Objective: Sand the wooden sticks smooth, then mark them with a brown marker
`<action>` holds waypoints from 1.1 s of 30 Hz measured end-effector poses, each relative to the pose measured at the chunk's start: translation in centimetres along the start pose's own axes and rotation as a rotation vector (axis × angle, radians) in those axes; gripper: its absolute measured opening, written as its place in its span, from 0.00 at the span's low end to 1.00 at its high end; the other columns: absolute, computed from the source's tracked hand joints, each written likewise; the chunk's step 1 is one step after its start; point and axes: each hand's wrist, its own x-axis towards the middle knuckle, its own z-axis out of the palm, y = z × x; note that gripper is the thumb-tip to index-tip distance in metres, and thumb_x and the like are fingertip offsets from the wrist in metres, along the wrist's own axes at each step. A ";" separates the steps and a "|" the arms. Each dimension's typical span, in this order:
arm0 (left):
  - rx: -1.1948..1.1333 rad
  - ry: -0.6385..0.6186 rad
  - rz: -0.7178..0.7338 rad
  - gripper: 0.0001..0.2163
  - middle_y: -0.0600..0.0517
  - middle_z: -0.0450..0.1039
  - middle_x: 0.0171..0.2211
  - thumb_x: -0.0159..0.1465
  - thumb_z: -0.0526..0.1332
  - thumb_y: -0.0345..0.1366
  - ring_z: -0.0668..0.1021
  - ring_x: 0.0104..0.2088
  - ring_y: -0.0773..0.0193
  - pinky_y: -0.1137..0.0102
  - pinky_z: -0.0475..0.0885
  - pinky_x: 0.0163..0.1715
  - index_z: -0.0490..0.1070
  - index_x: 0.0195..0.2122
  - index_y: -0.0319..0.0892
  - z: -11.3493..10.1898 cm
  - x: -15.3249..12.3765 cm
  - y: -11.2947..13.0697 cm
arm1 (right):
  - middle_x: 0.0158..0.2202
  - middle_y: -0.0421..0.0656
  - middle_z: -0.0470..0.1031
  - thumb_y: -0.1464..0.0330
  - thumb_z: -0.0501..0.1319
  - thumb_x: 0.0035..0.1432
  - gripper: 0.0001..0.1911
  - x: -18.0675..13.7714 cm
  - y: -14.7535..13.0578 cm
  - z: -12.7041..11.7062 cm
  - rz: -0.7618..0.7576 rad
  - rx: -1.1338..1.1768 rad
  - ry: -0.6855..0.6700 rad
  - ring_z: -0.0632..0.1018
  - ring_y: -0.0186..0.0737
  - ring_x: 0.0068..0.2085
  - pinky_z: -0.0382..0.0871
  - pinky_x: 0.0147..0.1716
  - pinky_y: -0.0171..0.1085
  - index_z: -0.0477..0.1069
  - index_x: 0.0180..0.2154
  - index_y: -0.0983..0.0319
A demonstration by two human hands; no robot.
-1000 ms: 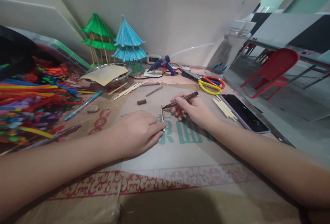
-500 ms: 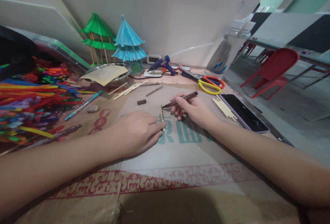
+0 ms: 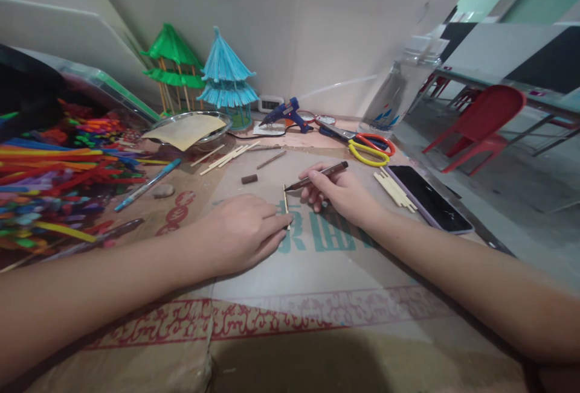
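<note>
My left hand (image 3: 247, 230) lies on the sheet-covered tabletop, its fingertips closed on the lower end of a thin wooden stick (image 3: 286, 200). The stick points away from me; its face looks mostly pale, with a dark edge. From the other side, my right hand (image 3: 328, 186) grips a brown marker pen (image 3: 319, 176), whose tip meets the stick near its far end. The marker's brown cap (image 3: 249, 179) lies apart, a little beyond my left hand. Farther back rests a brown-coloured stick (image 3: 270, 160).
Pale sticks lie behind (image 3: 229, 159) and at right (image 3: 394, 190), beside a phone (image 3: 428, 197). Scissors (image 3: 369, 148), a blue glue gun (image 3: 283, 114) and two small pavilion models (image 3: 227, 70) stand along the back. Colourful pipe cleaners (image 3: 49, 182) crowd the left.
The stick shows more of a pale face than before, where brown was visible along it. Both hands and the marker have stayed nearly in place.
</note>
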 end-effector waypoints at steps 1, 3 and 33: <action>-0.003 -0.003 0.002 0.13 0.49 0.75 0.29 0.71 0.53 0.36 0.76 0.30 0.57 0.63 0.69 0.31 0.76 0.48 0.39 0.0 0.0 0.0 | 0.24 0.39 0.75 0.62 0.59 0.65 0.10 0.0 0.0 0.0 0.001 -0.002 0.003 0.72 0.30 0.20 0.70 0.19 0.30 0.71 0.37 0.62; -0.004 -0.001 0.006 0.13 0.49 0.75 0.29 0.71 0.53 0.36 0.76 0.30 0.58 0.63 0.69 0.31 0.76 0.48 0.39 0.0 0.1 0.0 | 0.24 0.38 0.75 0.63 0.59 0.66 0.09 0.0 -0.1 0.0 0.010 -0.004 0.008 0.72 0.30 0.20 0.70 0.19 0.30 0.71 0.36 0.62; -0.008 -0.026 -0.007 0.14 0.48 0.75 0.30 0.72 0.52 0.36 0.77 0.31 0.57 0.63 0.69 0.33 0.76 0.49 0.40 0.0 0.1 0.1 | 0.21 0.39 0.75 0.70 0.55 0.65 0.10 -0.2 -0.7 0.1 0.075 -0.036 0.015 0.72 0.30 0.19 0.68 0.20 0.30 0.71 0.31 0.61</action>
